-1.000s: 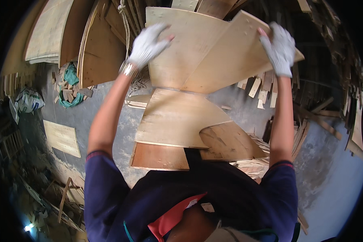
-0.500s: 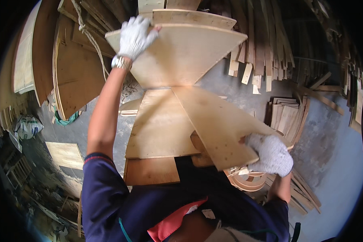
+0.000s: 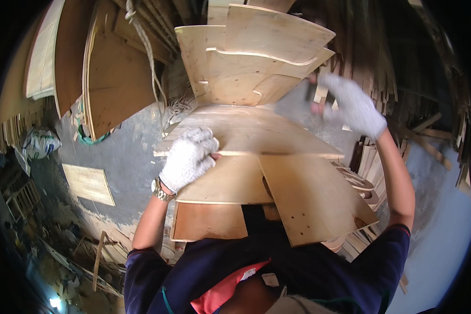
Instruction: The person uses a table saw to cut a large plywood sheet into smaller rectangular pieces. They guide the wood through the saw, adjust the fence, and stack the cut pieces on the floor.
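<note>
My left hand [image 3: 190,159], in a white knit glove, grips the near left edge of a plywood panel [image 3: 246,130], thumb at the edge and fingers over the top. That panel lies across two more plywood sheets, a left one [image 3: 225,180] and a slanted right one [image 3: 319,201], in front of my body. My right hand [image 3: 353,107], gloved too and blurred, is in the air at the right with thumb and fingers apart and nothing between them. Nearest to it are upright plywood boards [image 3: 280,34] at the back, one with a wavy cut edge.
Large brown boards [image 3: 112,78] lean at the left beside a hanging rope [image 3: 147,44]. Narrow wood strips [image 3: 382,78] stand at the back right. A flat light board [image 3: 89,184] and a white sack [image 3: 41,144] are on the floor at the left. Curved wooden pieces [image 3: 358,183] lie at the right.
The panel under my left hand has swung down toward me, uncovering the wavy-edged boards behind. My right hand has let go of the slanted sheet and moved up and away.
</note>
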Available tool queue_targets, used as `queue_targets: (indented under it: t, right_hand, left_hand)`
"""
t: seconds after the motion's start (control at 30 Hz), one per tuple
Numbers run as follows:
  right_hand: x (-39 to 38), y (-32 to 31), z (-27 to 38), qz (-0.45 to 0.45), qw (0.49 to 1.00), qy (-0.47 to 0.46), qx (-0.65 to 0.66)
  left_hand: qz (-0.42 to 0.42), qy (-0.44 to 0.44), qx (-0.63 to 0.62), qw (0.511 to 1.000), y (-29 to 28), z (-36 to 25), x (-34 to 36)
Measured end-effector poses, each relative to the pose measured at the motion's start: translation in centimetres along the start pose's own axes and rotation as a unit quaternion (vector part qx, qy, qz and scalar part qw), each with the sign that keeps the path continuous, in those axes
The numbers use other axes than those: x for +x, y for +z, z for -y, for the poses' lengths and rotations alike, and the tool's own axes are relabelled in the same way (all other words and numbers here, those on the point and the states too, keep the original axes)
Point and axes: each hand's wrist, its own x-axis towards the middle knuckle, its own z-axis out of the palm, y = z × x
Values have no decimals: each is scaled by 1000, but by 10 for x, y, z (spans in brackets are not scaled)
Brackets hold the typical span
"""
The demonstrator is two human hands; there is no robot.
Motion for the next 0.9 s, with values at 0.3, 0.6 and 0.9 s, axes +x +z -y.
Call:
queue_targets:
  t: [0.3,0.6,0.9]
  right_hand:
    - [210,61,-155,-189,954,103,-207]
    - [159,94,-124,-201,951,73,-223]
    - [8,105,1,70,990,37,-113]
  left_hand:
    - [160,-75,-83,981,24,0,-50]
    - [5,-125,-34,992,19,10,-45]
    - [-253,-82,137,954,-20,94,87]
